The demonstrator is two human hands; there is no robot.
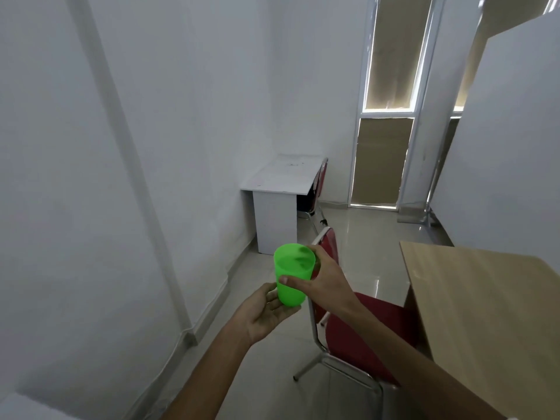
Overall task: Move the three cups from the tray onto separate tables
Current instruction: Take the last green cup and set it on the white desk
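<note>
Green cup (292, 275) held upright — right hand (325, 275) gripping its side, left hand (266, 312) cupped beneath — left of the red chair (357, 334).

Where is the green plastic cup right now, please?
The green plastic cup is held mid-air, lower centre, gripped by the right hand above the left hand, beside the red chair.

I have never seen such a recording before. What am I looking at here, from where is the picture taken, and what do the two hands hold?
There is no machine here: a person wears one wide-angle camera on the head, so you see their own arms from above. The right hand grips a green plastic cup around its side, and the left hand supports it from below. The cup is upright, in the air, above the floor. Ahead, against the wall, stands a white desk with a red chair beside it. At the right is a wooden table, with another red chair next to it. No tray is visible in this view.
</note>
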